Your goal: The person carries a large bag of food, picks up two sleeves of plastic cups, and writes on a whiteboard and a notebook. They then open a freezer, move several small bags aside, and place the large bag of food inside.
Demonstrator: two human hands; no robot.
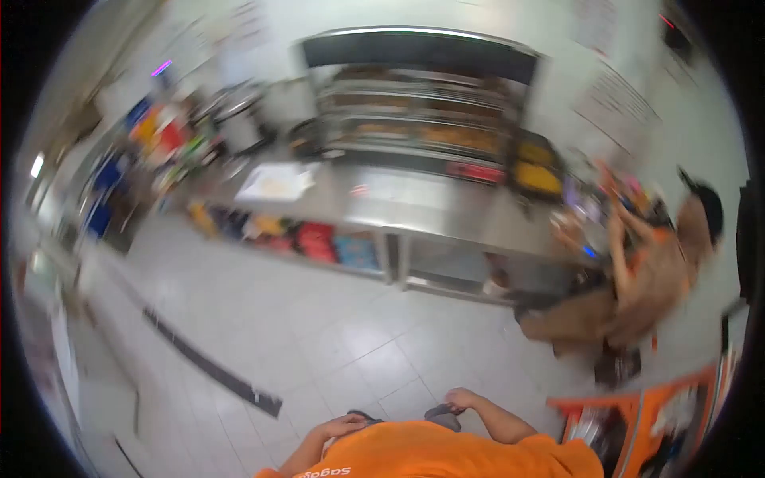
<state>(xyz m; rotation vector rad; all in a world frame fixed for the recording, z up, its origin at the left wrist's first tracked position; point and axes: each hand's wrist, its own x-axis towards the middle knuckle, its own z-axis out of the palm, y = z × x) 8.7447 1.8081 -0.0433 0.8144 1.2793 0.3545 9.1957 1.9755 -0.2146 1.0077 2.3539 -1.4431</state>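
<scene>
My left hand [343, 426] rests low in front of my body, its fingers laid flat against dark grey clothing by the hem of my orange shirt [446, 450]. On the other side, my right hand [462, 401] is beside a grey, cloth-like shape [442, 417] that may be part of my trousers. Its fingers look bent, but blur hides whether anything is between them. Neither hand reaches the steel counter [414, 199], which stands across the floor ahead of me.
A co-worker [653, 279] leans over the counter's right end. A heated display cabinet [422, 103] with food trays stands on the counter, left of a yellow-filled tray [538, 177]. An orange-framed rack [637, 422] is close on my right. A dark strip [211, 362] crosses the tiled floor.
</scene>
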